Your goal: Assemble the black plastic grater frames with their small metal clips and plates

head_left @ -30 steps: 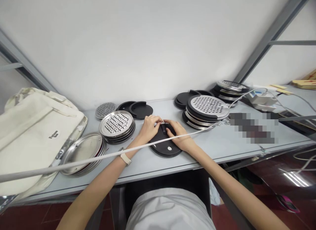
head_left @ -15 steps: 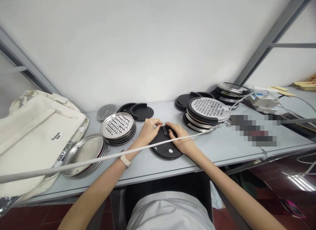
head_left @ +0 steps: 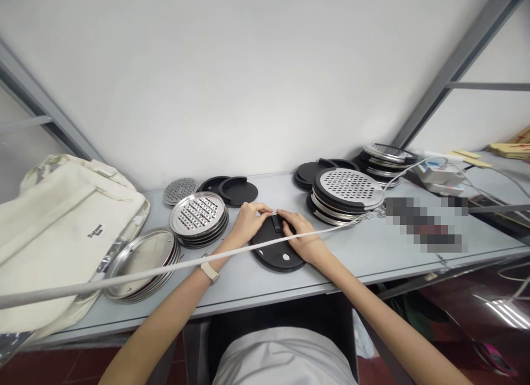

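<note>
Black plastic, most likely, makes up the round disc lying flat on the grey table, close to its near edge and right before the seated person. From the head view, the only one there is, I see both hands over its far half. Thumb and forefinger of the left hand come together at the far rim, pinching what looks like a small pale piece. The right hand is laid over the right side, its fingers bent loosely and reaching to that same spot, its thumb beside a raised black tab; whether it grips anything or merely steadies, I cannot tell.

Hardly anything has changed over the last second. The view has tipped slightly, so everything sits a touch lower, yet the hands keep their places and the disc has not visibly shifted against the table. To my mind, that means the fine fingertip work at the rim is unfinished.

A white cable crosses in front of it all. To the left stand a stack of graters and some steel plates; another grater stack stands to the right.
</note>
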The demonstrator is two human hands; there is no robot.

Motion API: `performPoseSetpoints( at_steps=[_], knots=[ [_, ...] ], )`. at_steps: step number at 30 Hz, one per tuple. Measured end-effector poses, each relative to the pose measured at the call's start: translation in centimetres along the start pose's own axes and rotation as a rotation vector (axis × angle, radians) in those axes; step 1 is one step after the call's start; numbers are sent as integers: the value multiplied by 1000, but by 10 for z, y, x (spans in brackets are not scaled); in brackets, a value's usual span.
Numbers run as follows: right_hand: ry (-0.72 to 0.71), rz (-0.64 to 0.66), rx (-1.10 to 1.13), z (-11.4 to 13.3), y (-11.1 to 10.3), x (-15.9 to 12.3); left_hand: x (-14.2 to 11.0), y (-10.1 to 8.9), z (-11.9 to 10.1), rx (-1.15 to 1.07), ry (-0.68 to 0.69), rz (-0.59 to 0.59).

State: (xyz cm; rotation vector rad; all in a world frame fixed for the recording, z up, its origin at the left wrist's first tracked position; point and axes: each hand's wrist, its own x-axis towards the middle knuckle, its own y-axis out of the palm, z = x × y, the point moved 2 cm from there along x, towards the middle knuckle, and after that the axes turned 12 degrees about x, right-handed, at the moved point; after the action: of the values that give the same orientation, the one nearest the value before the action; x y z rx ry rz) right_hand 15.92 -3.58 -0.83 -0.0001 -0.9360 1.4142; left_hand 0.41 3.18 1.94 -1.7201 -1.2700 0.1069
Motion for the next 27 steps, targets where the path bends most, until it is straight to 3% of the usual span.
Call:
performPoseSetpoints(
  at_steps=[17, 27],
  knots=[
    [-61, -19, -41, -5, 3, -3, 2, 0, -1, -45, 10, 6],
    [-36, -41, 6, -5, 2, -5, -1, 5, -2, 51, 34, -18]
  ],
)
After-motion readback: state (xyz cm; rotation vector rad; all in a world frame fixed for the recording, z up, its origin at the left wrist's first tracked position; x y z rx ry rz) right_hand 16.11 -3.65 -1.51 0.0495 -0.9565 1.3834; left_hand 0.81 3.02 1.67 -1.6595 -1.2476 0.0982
